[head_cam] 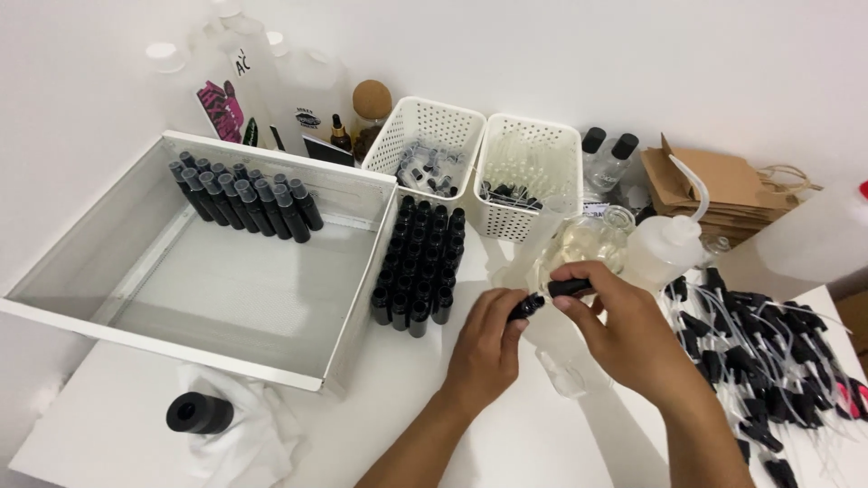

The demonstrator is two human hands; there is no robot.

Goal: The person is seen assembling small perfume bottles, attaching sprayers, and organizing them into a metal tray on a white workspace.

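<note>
My left hand (pixel 486 348) pinches a small black bottle (pixel 525 308) at the table's middle. My right hand (pixel 624 327) holds a black spray-pump top (pixel 570 287) just right of the bottle's neck, close to touching it. Directly left of my hands stands a block of several small black bottles (pixel 419 262). Behind my hands is a clear glass jar of pale liquid (pixel 592 242).
A white drawer-like tray (pixel 237 289) at left holds rows of capped black bottles (pixel 244 201). Two white perforated baskets (pixel 470 145) stand at the back. A heap of black pump tops with tubes (pixel 768 348) lies at right. A white squeeze bottle (pixel 669 248), a black roll (pixel 199 413) on cloth, and large jugs (pixel 271 90) surround them.
</note>
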